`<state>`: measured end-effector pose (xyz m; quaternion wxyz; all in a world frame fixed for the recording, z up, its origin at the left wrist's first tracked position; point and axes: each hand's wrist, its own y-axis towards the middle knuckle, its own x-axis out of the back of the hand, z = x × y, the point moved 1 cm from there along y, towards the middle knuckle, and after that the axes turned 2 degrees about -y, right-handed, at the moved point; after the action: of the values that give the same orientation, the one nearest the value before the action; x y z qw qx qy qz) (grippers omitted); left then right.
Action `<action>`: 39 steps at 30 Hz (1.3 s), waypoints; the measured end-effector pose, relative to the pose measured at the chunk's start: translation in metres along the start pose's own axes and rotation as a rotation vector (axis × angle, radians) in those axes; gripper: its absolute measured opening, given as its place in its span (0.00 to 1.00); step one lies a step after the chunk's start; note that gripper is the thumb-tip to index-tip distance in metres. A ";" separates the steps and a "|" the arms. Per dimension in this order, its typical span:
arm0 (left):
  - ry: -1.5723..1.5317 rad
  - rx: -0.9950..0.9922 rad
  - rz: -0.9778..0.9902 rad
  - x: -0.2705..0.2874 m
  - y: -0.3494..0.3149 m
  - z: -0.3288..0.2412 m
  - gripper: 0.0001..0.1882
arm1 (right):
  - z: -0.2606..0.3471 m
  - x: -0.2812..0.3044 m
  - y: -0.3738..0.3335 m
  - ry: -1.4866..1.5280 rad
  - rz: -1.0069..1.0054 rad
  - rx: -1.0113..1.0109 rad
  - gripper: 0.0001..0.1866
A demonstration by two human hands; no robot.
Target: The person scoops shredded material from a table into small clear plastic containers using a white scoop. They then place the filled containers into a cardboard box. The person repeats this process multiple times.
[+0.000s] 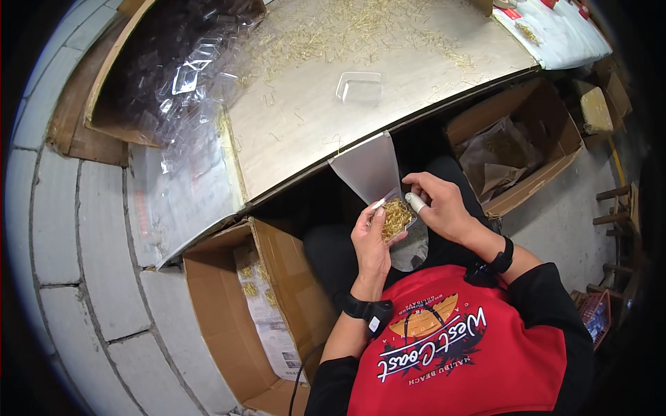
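Note:
My left hand (372, 243) grips a small clear plastic box, its fingers and thumb around the left side. The box is heaped with gold-coloured wire hooks (397, 219). At the box's right edge is my right hand (440, 208), its fingers bent, with a gap between forefinger and thumb and nothing visible in them. A pale wrap covers one of its digits; something white also sits on a left fingertip. Just beyond the box, a translucent plastic chute (368, 166) slopes down from the table's front edge. Whether the chute touches the box is hard to see.
Loose gold hooks (361, 31) are strewn over the table (291, 152), near a clear empty tray (359, 88). Clear plastic boxes (187, 76) pile up at far left. Cardboard cartons stand at left (215, 291) and right (517, 184). A white bag (562, 41) lies far right.

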<state>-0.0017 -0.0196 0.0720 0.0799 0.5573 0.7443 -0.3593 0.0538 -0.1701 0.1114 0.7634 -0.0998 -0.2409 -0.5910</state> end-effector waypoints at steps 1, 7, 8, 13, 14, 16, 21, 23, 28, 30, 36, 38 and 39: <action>-0.005 0.003 0.002 -0.001 0.000 -0.001 0.13 | 0.003 0.001 0.000 -0.053 -0.004 0.055 0.14; 0.011 0.025 0.028 -0.001 0.000 0.001 0.15 | 0.002 0.001 0.006 -0.134 0.225 0.140 0.13; 0.020 0.030 0.021 -0.002 0.000 0.000 0.15 | 0.002 0.002 0.006 -0.163 0.187 0.164 0.14; -0.024 0.031 0.041 0.003 0.001 -0.004 0.18 | 0.007 -0.002 0.007 -0.347 0.190 0.463 0.17; -0.036 0.028 0.043 0.003 0.000 -0.005 0.18 | 0.002 -0.006 0.004 -0.302 0.227 0.457 0.19; -0.065 0.018 0.049 0.001 0.000 -0.009 0.19 | 0.003 -0.003 0.004 -0.311 0.231 0.482 0.20; -0.037 -0.002 0.072 0.003 0.001 -0.008 0.16 | 0.004 -0.002 0.006 -0.315 0.239 0.462 0.19; -0.013 -0.003 0.084 0.006 0.002 -0.007 0.16 | 0.004 -0.004 0.007 -0.299 0.238 0.454 0.18; -0.041 -0.028 0.088 0.007 0.002 -0.013 0.16 | 0.011 0.005 0.008 -0.218 0.078 0.536 0.17; -0.113 -0.032 0.075 0.007 0.002 -0.016 0.18 | 0.018 0.005 0.007 -0.225 0.070 0.656 0.21; -0.121 -0.126 0.089 0.002 -0.001 -0.016 0.21 | 0.025 -0.006 -0.002 -0.299 0.228 0.825 0.18; -0.099 -0.139 0.078 0.001 0.000 -0.012 0.20 | 0.025 -0.012 -0.002 -0.322 0.185 0.874 0.14; -0.088 -0.145 0.073 0.002 0.000 -0.011 0.20 | 0.023 -0.014 -0.002 -0.335 0.199 0.883 0.13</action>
<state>0.0005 -0.0113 0.0793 0.1656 0.5606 0.7433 -0.3253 0.0437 -0.1490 0.1244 0.7362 0.1175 -0.5777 -0.3323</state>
